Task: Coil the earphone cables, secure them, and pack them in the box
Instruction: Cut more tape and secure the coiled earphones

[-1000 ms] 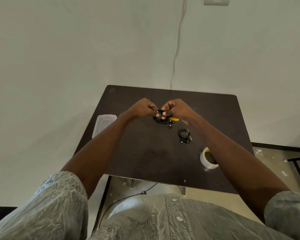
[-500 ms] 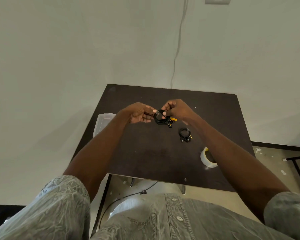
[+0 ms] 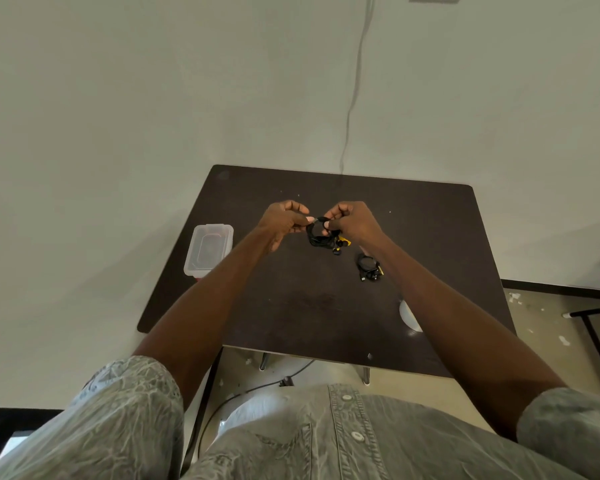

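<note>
Above the middle of the dark table (image 3: 309,306) I hold a coil of black earphone cable (image 3: 317,235) with yellow and black ends hanging below it. My right hand (image 3: 352,220) grips the coil's right side. My left hand (image 3: 284,220) pinches the coil's upper left edge with its fingertips. A second coiled black earphone cable (image 3: 368,267) lies on the table to the right, beside my right forearm. A clear plastic box (image 3: 208,249) sits open at the table's left edge.
A roll of white tape (image 3: 409,318) lies near the table's right front, half hidden by my right forearm. A wall stands behind the table with a cable hanging down it. Floor and a dark frame show at the right.
My left hand drew back with its palm turned up, then returned to the coil and now pinches its left edge. The right hand kept its hold on the coil.
</note>
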`<action>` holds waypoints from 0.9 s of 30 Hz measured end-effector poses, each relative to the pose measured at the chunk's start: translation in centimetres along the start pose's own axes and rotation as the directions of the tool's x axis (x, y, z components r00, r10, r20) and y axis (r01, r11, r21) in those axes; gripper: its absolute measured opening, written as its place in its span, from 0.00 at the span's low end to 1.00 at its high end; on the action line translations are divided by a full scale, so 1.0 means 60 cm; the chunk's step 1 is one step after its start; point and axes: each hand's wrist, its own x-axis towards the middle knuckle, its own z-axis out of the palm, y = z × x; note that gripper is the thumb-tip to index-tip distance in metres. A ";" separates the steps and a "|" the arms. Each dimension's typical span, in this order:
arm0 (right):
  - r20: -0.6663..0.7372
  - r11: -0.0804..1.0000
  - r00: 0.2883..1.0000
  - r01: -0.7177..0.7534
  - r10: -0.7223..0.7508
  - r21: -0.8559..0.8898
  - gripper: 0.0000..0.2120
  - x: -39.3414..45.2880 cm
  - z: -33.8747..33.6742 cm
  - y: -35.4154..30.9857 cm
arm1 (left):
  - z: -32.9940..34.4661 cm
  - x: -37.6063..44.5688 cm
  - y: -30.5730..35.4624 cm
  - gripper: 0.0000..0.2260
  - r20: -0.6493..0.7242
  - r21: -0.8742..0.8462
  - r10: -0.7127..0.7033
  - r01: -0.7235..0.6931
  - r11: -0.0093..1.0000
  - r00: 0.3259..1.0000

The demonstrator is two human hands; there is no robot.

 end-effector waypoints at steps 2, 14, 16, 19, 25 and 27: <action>-0.047 1.000 0.999 -0.013 0.015 0.026 0.05 0.002 0.000 0.000 | -0.004 0.001 0.001 0.08 0.041 0.017 -0.005 0.004 1.000 0.999; -0.008 0.999 0.999 -0.034 0.034 0.012 0.04 0.008 -0.005 0.010 | 0.005 0.004 0.004 0.13 0.000 0.042 -0.005 0.005 0.999 1.000; 0.009 0.998 0.998 -0.056 0.056 0.024 0.04 0.003 -0.004 0.012 | 0.010 0.002 -0.003 0.11 -0.031 0.048 0.002 0.000 0.999 1.000; 0.010 0.985 0.994 -0.112 0.112 0.132 0.05 -0.003 0.000 0.020 | 0.013 0.004 -0.017 0.11 -0.038 0.083 -0.001 0.004 0.997 0.999; -0.038 0.890 0.951 -0.272 0.306 0.365 0.09 0.010 0.015 0.050 | 0.018 0.005 -0.046 0.08 0.098 0.017 -0.214 0.214 0.977 0.972; -0.037 0.838 0.915 -0.351 0.401 0.417 0.10 0.013 0.026 0.065 | 0.022 0.011 -0.065 0.06 0.085 -0.014 -0.261 0.263 0.965 0.962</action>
